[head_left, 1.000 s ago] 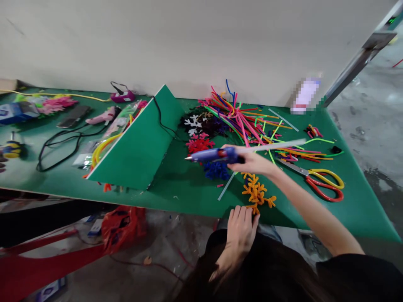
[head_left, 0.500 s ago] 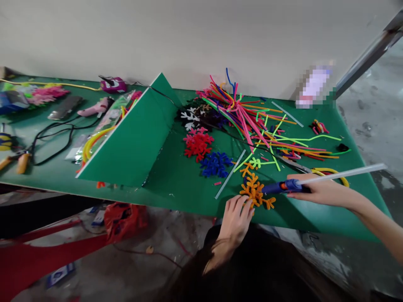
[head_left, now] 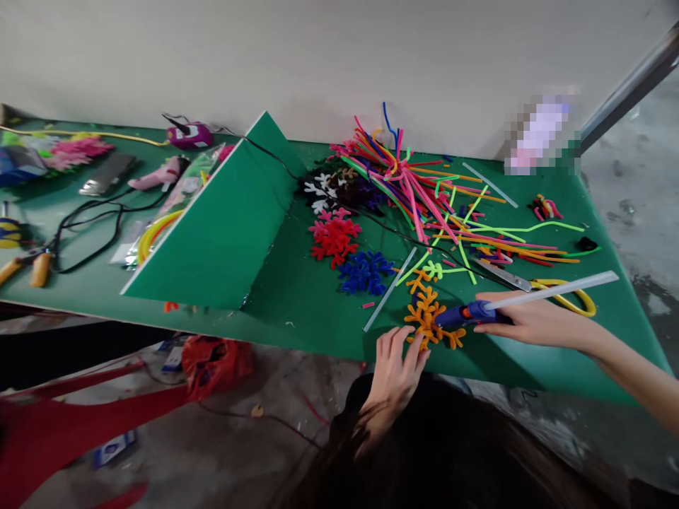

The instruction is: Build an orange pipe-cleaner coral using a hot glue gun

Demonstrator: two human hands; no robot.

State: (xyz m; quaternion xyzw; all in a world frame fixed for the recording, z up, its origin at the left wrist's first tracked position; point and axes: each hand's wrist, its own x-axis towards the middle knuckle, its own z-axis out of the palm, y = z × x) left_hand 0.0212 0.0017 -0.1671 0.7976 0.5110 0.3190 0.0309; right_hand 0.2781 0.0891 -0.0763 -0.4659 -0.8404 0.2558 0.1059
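Observation:
An orange pipe-cleaner snowflake (head_left: pixel 426 309) lies near the front edge of the green table. At its lower left edge, my left hand (head_left: pixel 395 360) holds one of its arms with bent fingers. My right hand (head_left: pixel 535 322) is wrapped round a blue hot glue gun (head_left: pixel 467 314), whose nozzle points left at the snowflake's middle. From the gun's back a long clear glue stick (head_left: pixel 562 288) sticks out to the right. A blue pipe-cleaner snowflake (head_left: pixel 366 273) and a red and pink one (head_left: pixel 335 237) lie to the left. Whether the nozzle touches the orange one, I cannot tell.
Loose pipe cleaners (head_left: pixel 414 191) are heaped at the back. Yellow-handled scissors (head_left: pixel 565 293) lie just beyond my right hand. A loose glue stick (head_left: pixel 390 290) rests beside the blue snowflake. A green board (head_left: pixel 212 240) stands as a divider on the left, and a black cord crosses the table.
The glue gun's nozzle has shifted slightly left over the orange snowflake, and its glue stick's rear end has swung left. More of the scissors shows now. My left hand stays in place.

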